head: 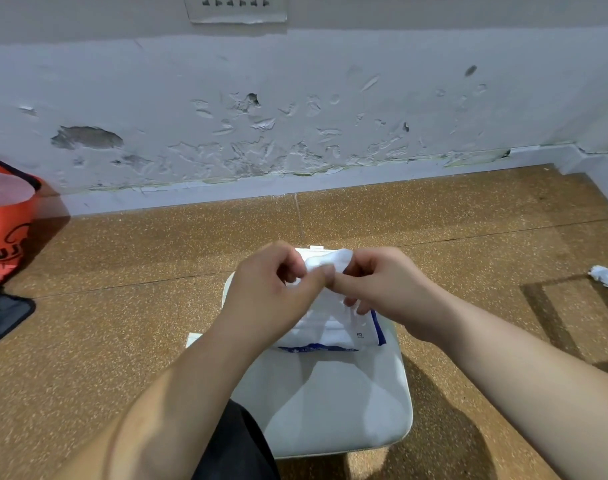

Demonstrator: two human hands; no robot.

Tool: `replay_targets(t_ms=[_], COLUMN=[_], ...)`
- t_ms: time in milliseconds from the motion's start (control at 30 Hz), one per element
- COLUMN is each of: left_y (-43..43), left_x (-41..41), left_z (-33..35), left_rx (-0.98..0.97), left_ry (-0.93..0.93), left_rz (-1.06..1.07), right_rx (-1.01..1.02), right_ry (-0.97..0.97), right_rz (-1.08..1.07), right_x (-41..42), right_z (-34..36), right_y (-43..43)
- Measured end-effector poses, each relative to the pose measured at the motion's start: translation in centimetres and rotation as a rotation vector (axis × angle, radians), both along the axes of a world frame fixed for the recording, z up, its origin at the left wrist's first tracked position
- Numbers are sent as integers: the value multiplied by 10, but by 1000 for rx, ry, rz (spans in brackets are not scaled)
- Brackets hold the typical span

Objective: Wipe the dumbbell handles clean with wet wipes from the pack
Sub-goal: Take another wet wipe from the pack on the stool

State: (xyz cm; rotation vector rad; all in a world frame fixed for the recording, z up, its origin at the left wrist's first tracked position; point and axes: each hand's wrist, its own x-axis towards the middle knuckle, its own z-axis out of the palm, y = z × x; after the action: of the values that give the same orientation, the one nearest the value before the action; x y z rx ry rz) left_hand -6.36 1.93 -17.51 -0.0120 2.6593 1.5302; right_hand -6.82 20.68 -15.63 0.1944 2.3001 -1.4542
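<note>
A white wet wipe (325,263) is pinched between both my hands above the pack. My left hand (271,292) grips its left side with thumb and fingers, and my right hand (382,289) grips its right side. Under the hands lies the white wipes pack (333,336) with blue print, resting on a white stool seat (347,410). No dumbbell is in view.
A crumpled used wipe (606,276) lies on the brown speckled floor at the right. An orange bag (4,223) and a dark cloth (1,317) sit at the left. A peeling wall (295,116) runs close behind. My dark-clothed knee (233,445) touches the stool.
</note>
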Motion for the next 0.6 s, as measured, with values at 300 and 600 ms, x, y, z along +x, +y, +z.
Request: replay_targets(t_ms=[300, 600], left_y=[3, -5], left_x=[-3, -4], left_z=[-3, 2], left_rx=[-10, -4], left_ry=[-121, -122], left_rz=[-164, -88], right_rx=[19, -60], right_ry=[-79, -133], right_rz=[131, 16], right_x=[-3, -4], right_z=[3, 4], right_y=[1, 5])
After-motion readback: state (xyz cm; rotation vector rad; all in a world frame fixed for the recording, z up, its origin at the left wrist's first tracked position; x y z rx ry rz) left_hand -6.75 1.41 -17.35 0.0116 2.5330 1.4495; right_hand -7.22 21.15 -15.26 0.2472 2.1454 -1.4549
